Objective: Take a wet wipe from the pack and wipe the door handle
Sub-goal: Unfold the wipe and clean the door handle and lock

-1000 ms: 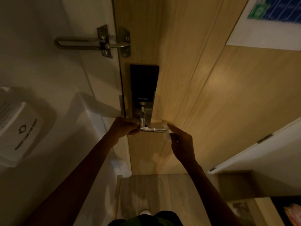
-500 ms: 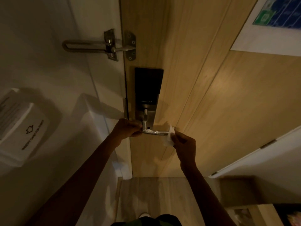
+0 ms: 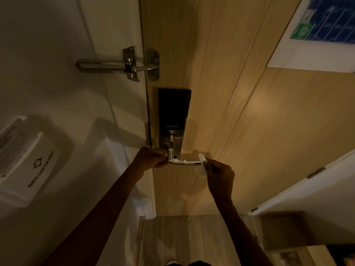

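A silver lever door handle [image 3: 187, 161] juts from a black and silver smart lock plate [image 3: 173, 112] on the wooden door. My left hand [image 3: 149, 157] is closed at the handle's left end, by the spindle. My right hand [image 3: 221, 174] pinches a white wet wipe [image 3: 201, 164] against the handle's right tip; part of the wipe hangs below the lever. Small white bits lie along the top of the lever. The wipe pack is not in view.
A metal swing-bar door guard [image 3: 119, 65] spans the door edge above the lock. A white key-card holder [image 3: 28, 162] is mounted on the left wall. A white cupboard door [image 3: 307, 191] stands at the right, and a posted notice [image 3: 324, 31] hangs top right.
My right hand slid the wipe rightward along the lever to its tip. My left hand stayed at the handle's base. The camera shifted slightly.
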Action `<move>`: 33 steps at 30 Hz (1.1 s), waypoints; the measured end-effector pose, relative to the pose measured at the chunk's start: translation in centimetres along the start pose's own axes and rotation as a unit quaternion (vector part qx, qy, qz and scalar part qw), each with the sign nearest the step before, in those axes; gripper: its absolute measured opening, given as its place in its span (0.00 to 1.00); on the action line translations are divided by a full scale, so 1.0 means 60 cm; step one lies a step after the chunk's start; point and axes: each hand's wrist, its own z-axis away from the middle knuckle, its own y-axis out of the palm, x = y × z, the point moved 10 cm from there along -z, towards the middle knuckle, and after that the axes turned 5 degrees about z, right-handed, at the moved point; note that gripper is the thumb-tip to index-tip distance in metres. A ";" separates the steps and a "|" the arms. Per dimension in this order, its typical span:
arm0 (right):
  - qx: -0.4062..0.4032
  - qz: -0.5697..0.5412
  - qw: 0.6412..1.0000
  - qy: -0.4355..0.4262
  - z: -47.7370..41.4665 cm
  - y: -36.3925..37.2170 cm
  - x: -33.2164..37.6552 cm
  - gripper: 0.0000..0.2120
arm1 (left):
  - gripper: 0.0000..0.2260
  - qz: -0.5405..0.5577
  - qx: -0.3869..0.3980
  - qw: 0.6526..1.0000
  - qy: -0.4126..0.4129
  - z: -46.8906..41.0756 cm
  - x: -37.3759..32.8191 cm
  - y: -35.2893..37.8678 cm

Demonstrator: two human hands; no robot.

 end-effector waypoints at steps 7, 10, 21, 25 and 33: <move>0.041 0.008 0.999 -0.015 -0.003 0.003 0.009 0.07 | 0.07 -0.003 -0.008 1.000 0.008 -0.001 0.001 -0.004; 0.036 0.010 0.999 -0.035 -0.017 0.000 0.021 0.06 | 0.07 -0.008 -0.007 1.000 0.014 0.002 -0.003 -0.003; 0.076 0.069 0.988 -0.112 -0.059 -0.002 0.070 0.09 | 0.04 -0.013 -0.018 0.998 0.054 -0.006 -0.008 -0.012; 0.120 0.014 0.981 -0.150 -0.022 0.049 0.129 0.11 | 0.01 -0.002 -0.020 0.998 0.053 -0.008 -0.010 -0.009; 0.164 0.101 0.953 -0.233 0.035 0.087 0.162 0.13 | 0.10 0.012 -0.002 0.999 0.032 -0.015 -0.002 -0.015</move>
